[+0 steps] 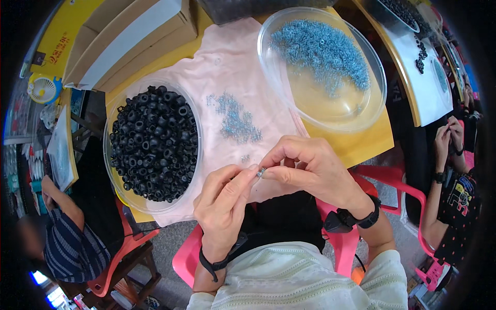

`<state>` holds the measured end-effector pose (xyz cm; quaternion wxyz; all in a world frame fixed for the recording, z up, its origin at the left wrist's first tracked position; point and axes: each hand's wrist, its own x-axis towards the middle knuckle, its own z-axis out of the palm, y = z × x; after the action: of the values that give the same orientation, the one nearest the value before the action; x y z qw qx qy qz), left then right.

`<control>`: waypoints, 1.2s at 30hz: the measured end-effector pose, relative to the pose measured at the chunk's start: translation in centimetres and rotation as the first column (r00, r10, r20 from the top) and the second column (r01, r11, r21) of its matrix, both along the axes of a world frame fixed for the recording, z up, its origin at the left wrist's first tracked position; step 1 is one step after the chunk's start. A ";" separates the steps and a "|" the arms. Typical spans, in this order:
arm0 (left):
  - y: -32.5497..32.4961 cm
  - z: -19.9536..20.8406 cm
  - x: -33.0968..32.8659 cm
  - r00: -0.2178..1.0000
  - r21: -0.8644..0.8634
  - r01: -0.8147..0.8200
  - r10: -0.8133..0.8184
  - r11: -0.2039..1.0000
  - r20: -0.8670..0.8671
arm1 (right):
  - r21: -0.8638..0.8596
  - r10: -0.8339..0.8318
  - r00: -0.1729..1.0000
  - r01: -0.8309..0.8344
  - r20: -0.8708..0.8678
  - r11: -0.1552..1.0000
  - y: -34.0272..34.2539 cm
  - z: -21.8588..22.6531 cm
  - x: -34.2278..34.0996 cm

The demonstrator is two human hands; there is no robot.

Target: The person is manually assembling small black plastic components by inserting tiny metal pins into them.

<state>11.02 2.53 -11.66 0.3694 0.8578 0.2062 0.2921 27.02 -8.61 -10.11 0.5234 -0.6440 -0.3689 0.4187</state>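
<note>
My left hand (223,200) and my right hand (307,168) meet fingertip to fingertip over the near edge of a pink cloth (222,59). Both are closed in a pinch on a small silvery metal piece (261,173), which looks like a tiny spring; the fingers partly cover it. Just beyond them, a loose pile of similar silvery-blue spring-like pieces (237,121) is spread on the cloth. Left of my hands, a clear round tub (195,170) is heaped with black hollow plastic parts (155,144). At the far right, another clear tub (310,111) holds many more spring-like pieces (325,51).
An open cardboard box (134,44) stands at the far left of the yellow table (374,137). A dark bin (258,8) sits at the back. Co-workers sit left and right, the right one's hands (449,134) raised together. My pink chair (188,256) is beneath me.
</note>
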 end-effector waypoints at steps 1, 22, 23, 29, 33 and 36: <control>0.0 0.1 0.0 1.000 0.001 -0.006 0.006 1.000 -0.019 | -0.001 -0.001 1.000 0.001 -0.008 1.000 0.0 0.0 0.0; 0.2 2.0 0.7 0.997 -0.155 0.000 -0.012 0.988 -0.080 | 0.153 -0.110 0.993 0.117 -0.049 0.981 -0.1 -0.8 -0.6; 0.3 1.9 0.7 0.997 -0.087 -0.009 0.002 0.996 -0.077 | 0.118 -0.108 0.989 0.120 -0.101 0.986 -0.2 -0.6 -0.6; 0.1 1.9 0.8 1.000 0.083 -0.002 0.003 0.997 -0.013 | 0.049 -0.087 0.968 0.102 -0.235 0.994 -0.3 -0.1 -0.5; -0.4 2.1 0.7 0.999 0.036 -0.013 0.015 0.999 -0.039 | 0.067 -0.086 0.961 0.107 -0.263 0.992 -0.6 -0.4 -0.8; -0.6 2.0 0.6 1.000 -0.040 -0.028 0.027 0.999 -0.009 | 0.069 -0.084 0.965 0.105 -0.249 0.992 -0.9 0.1 -0.7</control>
<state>11.65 1.89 -9.66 0.3814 0.8486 0.2252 0.2894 26.28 -9.53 -9.97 0.6104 -0.5821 -0.2870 0.4541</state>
